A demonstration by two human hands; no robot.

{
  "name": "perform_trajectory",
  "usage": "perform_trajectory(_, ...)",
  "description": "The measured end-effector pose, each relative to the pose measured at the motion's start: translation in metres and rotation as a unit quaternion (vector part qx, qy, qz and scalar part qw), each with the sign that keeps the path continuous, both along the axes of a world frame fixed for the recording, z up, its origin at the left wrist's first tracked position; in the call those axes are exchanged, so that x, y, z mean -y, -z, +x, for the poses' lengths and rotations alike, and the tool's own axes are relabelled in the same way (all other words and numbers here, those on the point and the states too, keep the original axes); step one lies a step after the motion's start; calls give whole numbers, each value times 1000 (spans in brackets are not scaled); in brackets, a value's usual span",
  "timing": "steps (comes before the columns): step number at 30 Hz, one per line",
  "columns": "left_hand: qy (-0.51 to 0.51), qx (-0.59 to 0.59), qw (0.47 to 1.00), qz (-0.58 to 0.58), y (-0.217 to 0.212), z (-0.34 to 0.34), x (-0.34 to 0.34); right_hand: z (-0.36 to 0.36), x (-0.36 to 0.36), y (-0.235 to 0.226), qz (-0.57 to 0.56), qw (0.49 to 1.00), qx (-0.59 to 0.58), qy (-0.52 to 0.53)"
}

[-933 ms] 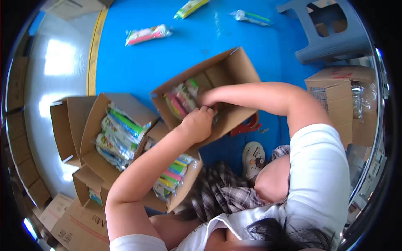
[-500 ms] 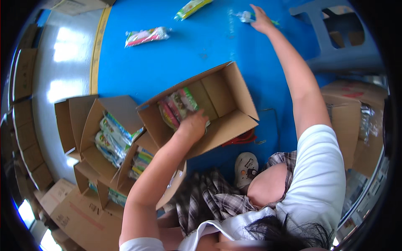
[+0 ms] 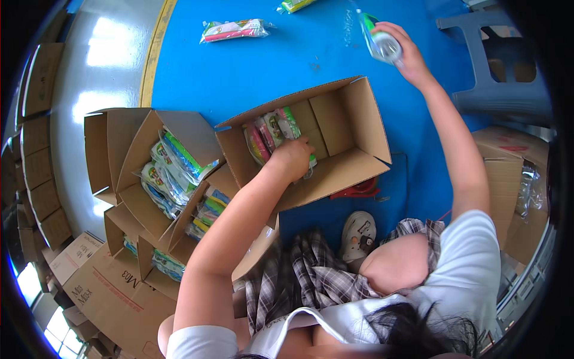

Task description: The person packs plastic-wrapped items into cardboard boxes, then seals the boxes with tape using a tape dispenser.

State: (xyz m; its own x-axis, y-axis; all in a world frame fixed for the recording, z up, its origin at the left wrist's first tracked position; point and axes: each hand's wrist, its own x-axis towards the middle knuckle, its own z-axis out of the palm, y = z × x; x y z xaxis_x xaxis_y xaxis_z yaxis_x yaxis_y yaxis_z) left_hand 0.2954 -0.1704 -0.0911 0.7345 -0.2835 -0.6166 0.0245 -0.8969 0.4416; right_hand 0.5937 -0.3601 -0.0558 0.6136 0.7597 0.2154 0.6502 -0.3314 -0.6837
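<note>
A cardboard carton (image 3: 353, 161) stands open in front of me, with a row of clear-wrapped packets (image 3: 270, 130) in pink, white and green at its left end. My left hand (image 3: 293, 159) reaches in, fingers curled over the right end of that row, against a green-edged packet; its fingertips are partly hidden. At the upper right, my right hand (image 3: 408, 58) grips a clear-wrapped green and white packet (image 3: 382, 45), raised above the blue surface. What the wrapping contains is not clear.
A pink and white packet (image 3: 236, 30) and a yellow-green packet (image 3: 294, 5) lie on the blue surface (image 3: 191, 72). Open cartons of wrapped packets (image 3: 170, 173) crowd the left. A grey plastic stool (image 3: 463, 60) and another carton (image 3: 499, 158) stand at right. Something red (image 3: 357, 189) lies below the middle carton.
My right hand has picked the green and white packet up off the blue surface and tilted it. My left hand stays at the packets in the carton. The view has shifted slightly.
</note>
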Motion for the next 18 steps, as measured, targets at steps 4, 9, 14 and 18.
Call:
perform_trajectory(4, 12, 10, 1000, 9, -5, -1, -3, -109, -13, -164, -1, 945, -233, -231)
perform_trajectory(9, 132, -2, 991, 29, -10, 0, -8, -184, -48, -180, -262, 852, -219, -398)
perform_trajectory(14, 124, -38, 991, 25, -23, 5, -2, -178, -85, -92, -400, 834, 55, -377)
perform_trajectory(18, 94, -78, 992, 25, -11, 0, -6, -195, -86, 6, -389, 788, 195, -435)
